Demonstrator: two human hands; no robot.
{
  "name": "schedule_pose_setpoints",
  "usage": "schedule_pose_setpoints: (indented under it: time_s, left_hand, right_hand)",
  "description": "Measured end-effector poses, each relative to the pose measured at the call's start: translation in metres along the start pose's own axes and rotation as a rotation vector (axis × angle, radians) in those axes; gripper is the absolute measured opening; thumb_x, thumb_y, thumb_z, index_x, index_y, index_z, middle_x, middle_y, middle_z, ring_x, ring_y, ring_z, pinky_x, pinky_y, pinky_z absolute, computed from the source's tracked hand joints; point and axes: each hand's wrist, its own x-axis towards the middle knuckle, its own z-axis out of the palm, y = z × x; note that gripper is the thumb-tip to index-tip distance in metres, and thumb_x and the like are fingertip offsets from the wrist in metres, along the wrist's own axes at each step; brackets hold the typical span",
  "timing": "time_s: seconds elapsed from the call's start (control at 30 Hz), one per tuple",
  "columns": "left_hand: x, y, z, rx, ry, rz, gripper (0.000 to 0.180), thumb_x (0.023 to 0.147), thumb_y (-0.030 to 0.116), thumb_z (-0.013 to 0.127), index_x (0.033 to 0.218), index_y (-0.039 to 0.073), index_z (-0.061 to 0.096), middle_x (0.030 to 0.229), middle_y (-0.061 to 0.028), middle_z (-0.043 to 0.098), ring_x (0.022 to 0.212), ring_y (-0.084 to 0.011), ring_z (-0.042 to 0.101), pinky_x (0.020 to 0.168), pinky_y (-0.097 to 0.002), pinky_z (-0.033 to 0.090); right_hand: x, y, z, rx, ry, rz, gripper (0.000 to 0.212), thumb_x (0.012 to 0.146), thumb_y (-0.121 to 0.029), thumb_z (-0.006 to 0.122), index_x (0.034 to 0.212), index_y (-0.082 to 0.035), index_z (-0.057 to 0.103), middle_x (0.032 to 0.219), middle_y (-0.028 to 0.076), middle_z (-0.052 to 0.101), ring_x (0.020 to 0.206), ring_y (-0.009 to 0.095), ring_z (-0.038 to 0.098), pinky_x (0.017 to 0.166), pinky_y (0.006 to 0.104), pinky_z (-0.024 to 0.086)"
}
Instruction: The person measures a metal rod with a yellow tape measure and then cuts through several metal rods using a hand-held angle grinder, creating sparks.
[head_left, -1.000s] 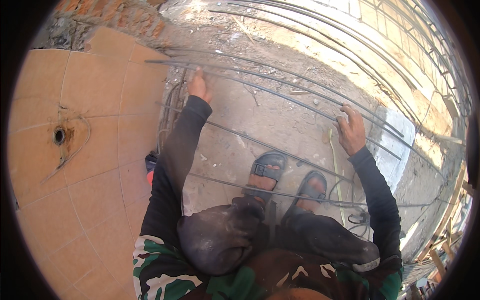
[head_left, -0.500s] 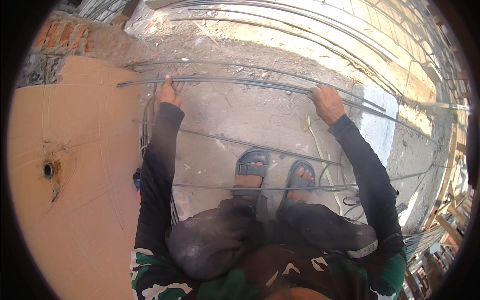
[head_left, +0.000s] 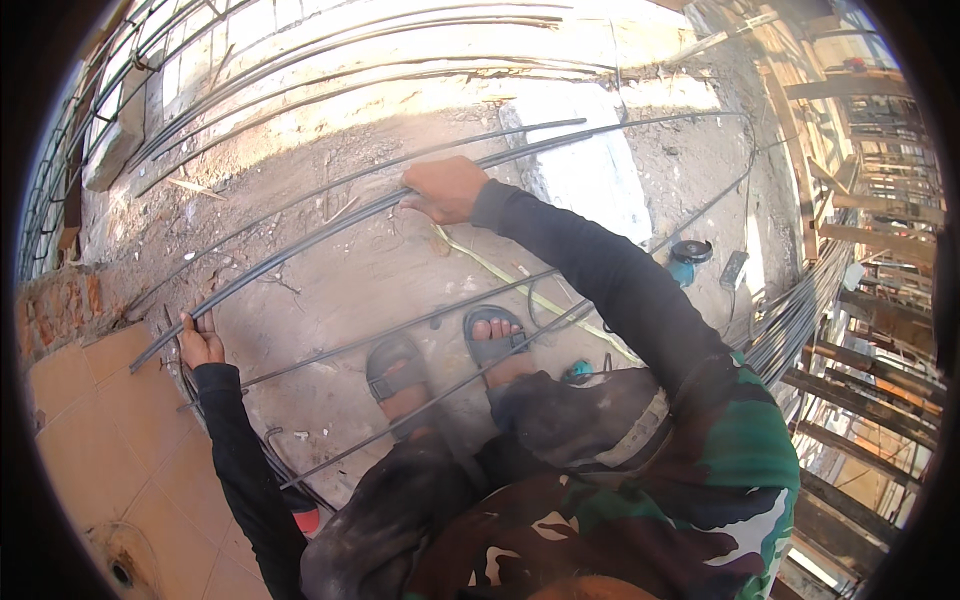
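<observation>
A thin bundle of steel rods (head_left: pixel 300 250) runs slantwise over the ground in front of me, from the tiles at left toward the far right. My right hand (head_left: pixel 447 188) is closed round the bundle near its middle, with the fingers partly hidden. Near the left end, my left hand (head_left: pixel 203 342) holds the same rods, its thumb on one side and its fingers on the other. A single loose rod (head_left: pixel 365 172) lies just beyond them. Closer to me, another rod (head_left: pixel 400 328) crosses the ground by my sandals.
Orange tiles (head_left: pixel 120 395) cover the left side. A pale slab (head_left: pixel 585 165) lies past my right hand. A teal power tool (head_left: pixel 684 266) rests at right, near wooden beams (head_left: pixel 885 240). A yellow-green strip (head_left: pixel 510 280) crosses the floor. More long rods (head_left: pixel 330 85) lie at the back.
The view has swung to the right, so the rods now slant across it. My hands keep to the rods; the power tool at right has come into plain view.
</observation>
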Motion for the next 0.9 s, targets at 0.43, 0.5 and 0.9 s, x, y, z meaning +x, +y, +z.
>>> schedule_pose_setpoints:
  time_s: [0.43,0.5,0.9]
  left_hand:
    - [0.012,-0.045,0.030,0.096,-0.077,-0.081,0.039,0.102,0.012,0.042,0.132,-0.013,0.034,0.132,-0.0277,0.050,0.122,-0.0391,0.053,0.104,-0.0480,0.048]
    - [0.008,-0.043,0.031,0.110,-0.105,-0.085,0.038,0.103,0.015,0.042,0.130,-0.011,0.039,0.133,-0.0254,0.050,0.124,-0.0371,0.052,0.103,-0.0476,0.048]
    - [-0.030,-0.016,0.068,0.040,-0.034,-0.030,0.028,0.098,0.007,0.051,0.116,-0.013,0.046,0.115,-0.0253,0.059,0.103,-0.0385,0.064,0.088,-0.0477,0.058]
  right_hand:
    - [-0.017,0.023,-0.005,-0.112,-0.017,0.075,0.033,0.092,-0.039,0.060,0.101,-0.007,0.060,0.091,0.011,0.064,0.079,0.031,0.065,0.068,0.0414,0.052]
    - [-0.015,0.023,-0.005,-0.056,0.049,0.040,0.033,0.091,-0.037,0.062,0.103,-0.007,0.060,0.096,0.012,0.066,0.083,0.030,0.065,0.070,0.0409,0.052]
    - [-0.005,0.018,-0.019,0.060,0.038,0.119,0.033,0.089,-0.039,0.065,0.087,-0.006,0.065,0.067,0.012,0.059,0.062,0.030,0.060,0.058,0.0397,0.046]
